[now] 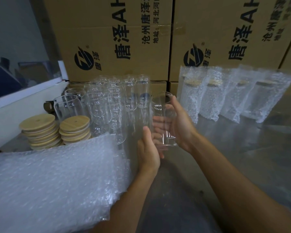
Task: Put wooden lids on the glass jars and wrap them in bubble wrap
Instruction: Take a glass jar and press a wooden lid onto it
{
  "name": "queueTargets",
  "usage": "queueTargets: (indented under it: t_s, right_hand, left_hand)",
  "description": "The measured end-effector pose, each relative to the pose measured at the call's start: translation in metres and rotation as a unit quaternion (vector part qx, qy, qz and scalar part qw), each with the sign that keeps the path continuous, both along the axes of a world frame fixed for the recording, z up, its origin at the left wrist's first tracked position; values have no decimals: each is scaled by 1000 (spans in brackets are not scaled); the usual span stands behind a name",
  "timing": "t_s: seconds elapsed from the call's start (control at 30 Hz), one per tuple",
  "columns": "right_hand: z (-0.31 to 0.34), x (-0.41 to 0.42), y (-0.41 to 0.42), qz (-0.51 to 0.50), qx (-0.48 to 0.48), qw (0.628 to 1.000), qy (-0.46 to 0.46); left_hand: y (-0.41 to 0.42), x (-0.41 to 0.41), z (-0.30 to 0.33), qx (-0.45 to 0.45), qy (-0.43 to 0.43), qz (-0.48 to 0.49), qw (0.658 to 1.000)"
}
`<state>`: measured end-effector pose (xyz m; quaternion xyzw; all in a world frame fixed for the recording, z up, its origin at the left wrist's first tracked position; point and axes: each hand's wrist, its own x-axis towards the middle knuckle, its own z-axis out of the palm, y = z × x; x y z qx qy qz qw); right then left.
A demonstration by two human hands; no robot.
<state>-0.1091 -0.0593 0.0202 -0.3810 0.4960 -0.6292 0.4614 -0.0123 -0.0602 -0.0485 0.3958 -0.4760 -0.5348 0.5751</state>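
Nearest the camera, a thick stack of bubble wrap [54, 182] lay on the grey worktop [242, 157], filling the lower left and reaching up to the person's left forearm. Just past it, both hands met above the worktop around one clear glass jar [165, 121], lidless and tilted a little with its open mouth away from the camera. The left hand [148, 152] cupped the jar's base from below, its thumb up against the glass and its fingers curled under. The right hand [180, 125] wrapped the jar's side, fingers showing through the glass, so both grips were closed on the same jar.

Left of the hands, behind the bubble wrap, stood two stacks of round wooden lids [40, 132], touching or nearly touching each other. Close behind and beside them crowded a cluster of empty glass jars [111, 101], standing upright in rows and directly left of the held jar. To the right, further back, four jars already in bubble wrap sleeves [233, 95] stood in a row, wooden lids faintly visible through the wrap. Behind everything rose a wall of brown cardboard boxes [118, 39] printed in black, and at far left a white ledge [23, 101] edged the worktop.
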Motion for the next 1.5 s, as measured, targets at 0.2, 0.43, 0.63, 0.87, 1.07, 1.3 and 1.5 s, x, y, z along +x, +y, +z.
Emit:
queueTargets:
  t_s: [0.2, 0.43, 0.63, 0.87, 1.07, 1.3, 1.5]
  right_hand:
    - [-3, 3, -1, -114, -56, 985, 120]
    - [5, 1, 6, -11, -22, 998, 65]
    - [4, 1, 4, -14, -29, 999, 29]
    - [-2, 8, 9, -58, -102, 979, 167]
    - [0, 9, 11, -43, -116, 975, 184]
    - [-4, 1, 5, -22, -101, 978, 179]
    - [-7, -4, 4, 0, -103, 973, 207]
  left_hand:
    - [7, 2, 2, -92, -29, 25, 995]
    - [5, -1, 2, -50, -4, 26, 998]
    - [0, -2, -2, -22, 8, 28, 999]
    - [2, 0, 2, -92, -9, 95, 991]
    - [6, 1, 5, -67, -33, 63, 995]
    - [0, 1, -1, -52, -99, 91, 990]
    - [-5, 1, -5, -31, -159, 99, 982]
